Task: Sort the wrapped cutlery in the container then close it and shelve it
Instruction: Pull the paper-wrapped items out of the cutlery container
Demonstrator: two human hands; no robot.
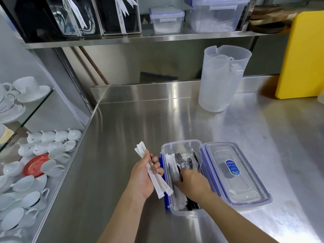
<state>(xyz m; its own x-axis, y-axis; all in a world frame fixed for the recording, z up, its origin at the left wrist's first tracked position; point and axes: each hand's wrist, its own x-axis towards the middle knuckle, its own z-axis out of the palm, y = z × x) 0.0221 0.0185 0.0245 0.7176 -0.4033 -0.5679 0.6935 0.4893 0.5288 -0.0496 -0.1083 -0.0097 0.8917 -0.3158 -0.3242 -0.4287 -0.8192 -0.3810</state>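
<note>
A clear plastic container (180, 144) with blue clips sits open on the steel counter. Inside lie white paper-wrapped cutlery (169, 163) on the left and black forks in clear wrap (186, 161) on the right. Its lid (235, 174), with a blue sticker, lies flat just right of it. My left hand (143, 178) is left of the container, closed around a few white wrapped pieces (154, 174) that stick out above and below the palm. My right hand (191, 181) reaches down into the container, fingers among the cutlery; whether it grips a piece is hidden.
A translucent jug (222, 78) stands at the back of the counter (122, 137), a yellow board (301, 55) to its right. Lidded plastic boxes (166, 19) sit on the shelf (133, 40) above. White cups, teapots and a red saucer (36, 164) fill the lower left.
</note>
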